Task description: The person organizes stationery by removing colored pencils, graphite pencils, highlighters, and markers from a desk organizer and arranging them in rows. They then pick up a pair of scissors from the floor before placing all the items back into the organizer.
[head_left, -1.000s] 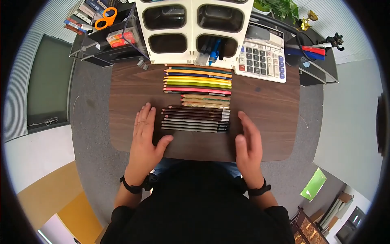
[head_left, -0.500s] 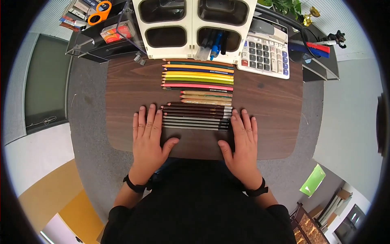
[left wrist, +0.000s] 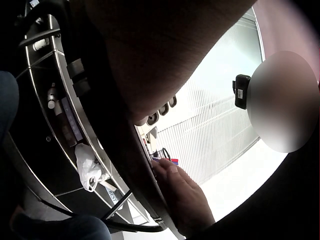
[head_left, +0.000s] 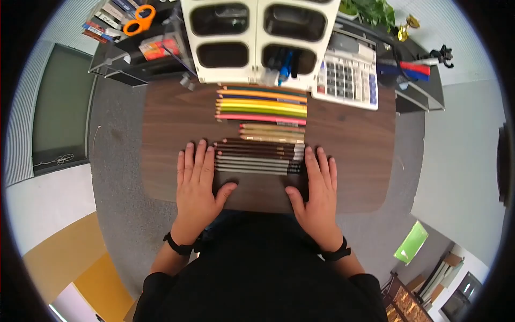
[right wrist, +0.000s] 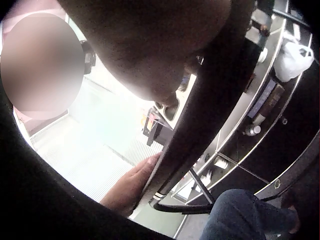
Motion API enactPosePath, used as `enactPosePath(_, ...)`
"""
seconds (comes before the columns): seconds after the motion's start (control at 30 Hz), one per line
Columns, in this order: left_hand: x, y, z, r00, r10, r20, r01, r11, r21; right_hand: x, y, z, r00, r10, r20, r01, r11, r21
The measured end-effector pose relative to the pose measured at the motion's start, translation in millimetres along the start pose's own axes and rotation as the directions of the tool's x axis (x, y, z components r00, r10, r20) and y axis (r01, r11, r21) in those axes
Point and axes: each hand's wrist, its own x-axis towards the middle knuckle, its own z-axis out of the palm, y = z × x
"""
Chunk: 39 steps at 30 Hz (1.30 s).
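Both hands lie palm down with straight fingers on the brown table (head_left: 359, 161) in the head view. Fingertips of the left hand (head_left: 196, 188) are right at the left ends of the lowest pencils. Opposite, the right hand (head_left: 317, 188) has its fingertips right at their other ends. Between the hands lie grey pencils (head_left: 252, 168) and, just above them, dark brown pencils (head_left: 257, 147), side by side. Farther up come a few shorter wood-coloured pencils (head_left: 272, 132), then a row of coloured pencils (head_left: 262, 107). Each wrist view shows the opposite hand at the table edge.
A white drawer organizer (head_left: 255, 40) with pens in one compartment stands behind the pencils. Right of it is a calculator (head_left: 346, 80). Orange scissors (head_left: 139, 20) and books are at the back left, with a plant (head_left: 373, 13) at the back right.
The right hand has turned from edge-on to palm down, and its fingers have come in to the pencil ends. The left hand has shifted slightly right, its fingers a little more spread.
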Motion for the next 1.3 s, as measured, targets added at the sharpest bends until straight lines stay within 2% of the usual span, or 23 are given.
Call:
enactPosePath(0.03,1,0,-1,0.999,-0.005,-0.035,0.005,1.0,0.012,1,0,-1,0.999,-0.032,-0.019,0.032,0.999,-0.004)
enactPosePath(0.1,1,1,-4,1.0,-0.023,-0.009,0.022,0.998,-0.057,0,-3,-3,0.999,0.04,-0.024,-0.038,0.997,0.067)
enactPosePath(0.13,2,-1,-5,0.998,-0.036,-0.054,0.034,0.999,-0.035,1,-3,-2,0.999,-0.007,-0.045,0.01,0.997,0.071)
enactPosePath(0.2,0,0,-4,0.999,-0.022,-0.034,0.019,0.997,-0.078,0,-1,-3,0.998,0.052,-0.03,-0.05,0.996,0.078)
enactPosePath(0.23,0,1,-4,0.999,-0.024,-0.043,0.021,0.997,-0.07,4,-1,-7,0.999,0.03,-0.036,-0.027,0.997,0.068)
enactPosePath(0.4,-3,-1,-4,0.997,-0.026,-0.077,0.018,0.995,-0.097,28,-10,-43,0.995,0.096,0.011,-0.096,0.98,0.177)
enactPosePath(0.5,-3,-2,-5,0.994,-0.025,-0.106,0.013,0.993,-0.114,46,-13,-65,0.999,-0.018,-0.032,0.02,0.997,0.075)
enactPosePath(0.67,-4,-2,-8,0.991,-0.029,-0.132,0.013,0.992,-0.122,103,-51,-106,0.977,-0.205,-0.062,0.198,0.974,-0.107)
enactPosePath(0.73,-4,-3,-9,0.99,-0.029,-0.139,0.011,0.992,-0.129,132,-66,-114,0.914,-0.383,-0.137,0.342,0.906,-0.248)
enactPosePath(0.83,-6,-5,-9,0.984,-0.033,-0.177,0.007,0.99,-0.143,179,-93,-110,0.896,-0.417,-0.155,0.363,0.886,-0.288)
enactPosePath(0.97,-8,-10,-5,0.968,-0.031,-0.248,-0.012,0.985,-0.17,237,-106,-92,0.803,-0.587,-0.103,0.459,0.72,-0.521)
enactPosePath(1.0,-10,-10,-4,0.963,-0.035,-0.268,-0.016,0.982,-0.186,255,-107,-83,0.746,-0.664,-0.045,0.507,0.611,-0.608)
enactPosePath(1.1,-12,-12,-5,0.96,-0.038,-0.277,-0.021,0.978,-0.206,271,-107,-68,0.744,-0.668,0.024,0.518,0.553,-0.653)
enactPosePath(1.3,-13,-15,-3,0.96,-0.038,-0.279,-0.029,0.972,-0.232,284,-108,-53,0.759,-0.651,0.009,0.473,0.542,-0.695)
